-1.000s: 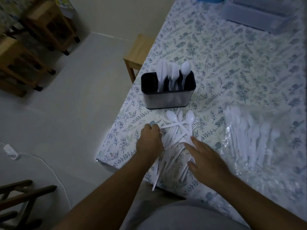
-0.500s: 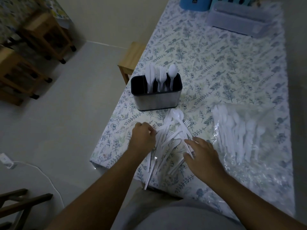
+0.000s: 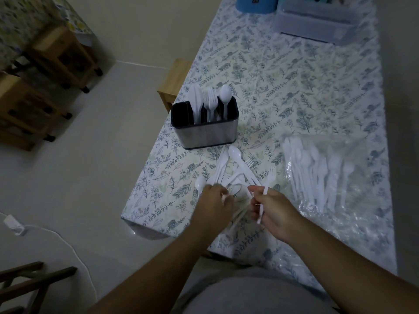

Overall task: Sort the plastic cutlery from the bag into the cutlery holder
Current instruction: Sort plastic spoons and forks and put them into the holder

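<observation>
A steel cutlery holder (image 3: 205, 134) with a black rim stands near the table's left edge, with white knives, forks and a spoon upright in separate compartments. In front of it lies a loose pile of white plastic cutlery (image 3: 233, 168). My right hand (image 3: 275, 211) is shut on a white fork (image 3: 267, 186), lifted off the pile with the tines pointing away from me. My left hand (image 3: 214, 206) is closed over the pile's near end, with fingers on some pieces; what it grips is blurred. A clear plastic bag (image 3: 322, 171) with more cutlery lies to the right.
The floral tablecloth (image 3: 294, 87) covers the table; its left edge and near corner are close to my left hand. A blue container (image 3: 256, 3) and a clear plastic tray (image 3: 317, 21) sit at the far end. A wooden stool (image 3: 174, 80) stands beside the table.
My right hand has lifted a fork out of the pile and closed on it. My left hand has slid toward me along the pile. The camera has tilted, so the table sits lower in view.
</observation>
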Action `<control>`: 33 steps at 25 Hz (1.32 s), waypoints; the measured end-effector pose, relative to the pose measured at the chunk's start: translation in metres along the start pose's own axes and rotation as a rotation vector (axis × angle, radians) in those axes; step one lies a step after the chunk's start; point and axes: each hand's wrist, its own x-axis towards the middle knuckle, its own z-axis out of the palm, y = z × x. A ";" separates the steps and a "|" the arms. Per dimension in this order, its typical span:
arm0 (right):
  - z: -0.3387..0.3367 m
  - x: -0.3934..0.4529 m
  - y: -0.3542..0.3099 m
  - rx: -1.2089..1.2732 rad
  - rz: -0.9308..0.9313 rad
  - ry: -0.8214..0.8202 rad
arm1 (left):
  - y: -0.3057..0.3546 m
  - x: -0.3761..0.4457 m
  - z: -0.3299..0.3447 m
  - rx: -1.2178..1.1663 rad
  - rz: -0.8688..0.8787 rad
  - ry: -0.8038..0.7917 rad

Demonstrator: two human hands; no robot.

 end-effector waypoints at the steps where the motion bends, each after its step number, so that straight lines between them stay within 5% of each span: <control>1: -0.005 -0.002 0.000 -0.044 0.005 0.020 | -0.004 0.013 0.002 0.094 0.044 0.074; 8: -0.019 -0.014 0.002 0.048 0.044 0.006 | -0.009 0.049 0.008 0.306 0.136 0.036; 16: -0.007 -0.013 0.010 0.087 0.034 -0.032 | -0.003 -0.030 0.005 -0.374 -0.254 -0.142; 18: -0.003 -0.011 0.016 0.082 0.044 -0.056 | -0.003 -0.042 0.014 -0.454 -0.235 -0.156; 26: -0.010 -0.016 0.016 0.001 0.049 -0.057 | 0.011 -0.029 0.026 -0.242 0.041 -0.234; 30: -0.026 -0.015 0.017 -0.020 0.020 -0.002 | 0.016 0.002 0.017 -0.161 -0.024 -0.042; 33: -0.034 -0.017 0.014 -0.104 -0.052 0.006 | 0.018 0.028 0.017 0.134 0.150 -0.065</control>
